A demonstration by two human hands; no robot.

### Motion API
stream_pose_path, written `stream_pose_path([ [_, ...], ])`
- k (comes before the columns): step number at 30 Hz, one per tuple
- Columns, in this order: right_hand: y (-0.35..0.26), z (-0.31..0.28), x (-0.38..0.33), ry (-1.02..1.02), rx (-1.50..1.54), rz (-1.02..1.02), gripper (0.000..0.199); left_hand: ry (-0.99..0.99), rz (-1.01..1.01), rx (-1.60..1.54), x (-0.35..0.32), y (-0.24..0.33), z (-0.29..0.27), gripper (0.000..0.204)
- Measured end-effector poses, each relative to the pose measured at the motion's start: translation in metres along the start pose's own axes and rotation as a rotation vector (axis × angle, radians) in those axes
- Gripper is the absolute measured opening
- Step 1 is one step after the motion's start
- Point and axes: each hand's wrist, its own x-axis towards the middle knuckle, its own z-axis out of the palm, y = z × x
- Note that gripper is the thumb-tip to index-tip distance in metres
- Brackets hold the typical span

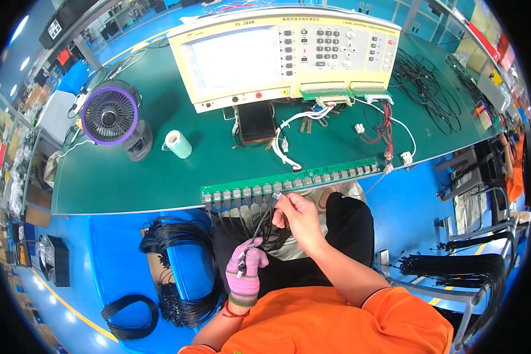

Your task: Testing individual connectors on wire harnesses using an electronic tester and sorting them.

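A long green circuit board [305, 174] with a row of metal sockets lies along the table's front edge. Several black cables are plugged into its left sockets and hang down over my lap. My bare right hand [301, 219] pinches a black cable plug [274, 199] close to a socket near the middle of the row; whether its tip is inside, I cannot tell. Below, my left hand [246, 275], in a pink striped glove, is closed around a bunch of black cables [256, 231]. Some of their metal plug ends show along the glove.
A cream cable tester [242, 94] with a lit screen stands on the green table [124, 189]. White wires [286, 133] run from it to the board. A purple-rimmed fan [109, 115] and a pale green roll [178, 145] stand left. Coiled black cables [180, 236] lie beside my legs.
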Motion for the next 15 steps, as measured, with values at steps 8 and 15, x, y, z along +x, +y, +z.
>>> stream_pose_path([
  [8,-0.019,-0.014,-0.035,-0.218,0.157,-0.043,0.043,-0.160,-0.227,-0.251,0.002,-0.009,0.003,0.029],
  [15,-0.017,-0.021,-0.036,-0.388,0.403,-0.052,0.045,-0.310,-0.374,-0.225,0.005,0.002,0.010,0.032],
])
